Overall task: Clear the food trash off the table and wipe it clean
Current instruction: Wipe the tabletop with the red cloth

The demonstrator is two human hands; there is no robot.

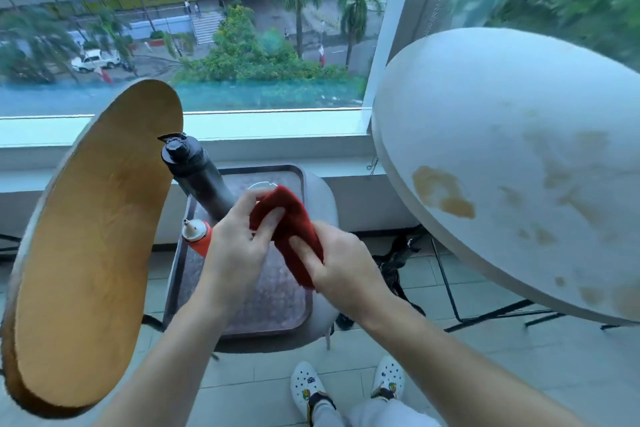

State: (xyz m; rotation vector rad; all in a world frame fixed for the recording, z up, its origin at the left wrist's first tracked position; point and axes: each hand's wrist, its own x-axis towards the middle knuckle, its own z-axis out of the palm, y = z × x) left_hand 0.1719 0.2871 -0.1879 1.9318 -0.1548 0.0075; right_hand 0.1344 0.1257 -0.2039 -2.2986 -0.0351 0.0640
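Observation:
Both my hands hold a red cloth (287, 225) in front of me, above a dark tray. My left hand (235, 246) pinches its upper left part, and my right hand (336, 270) grips its lower right end. The round white table (502, 135) at the right carries several brown stains, the largest (440, 191) near its left edge.
The dark tray (270, 302) lies on a grey stool, with a black bottle (197, 173) and a red squeeze bottle (199, 236) on it. A round wooden tabletop (93, 236) stands at the left. A window and its sill (242, 135) run behind. The white table's black legs (485, 312) stand on the tiled floor.

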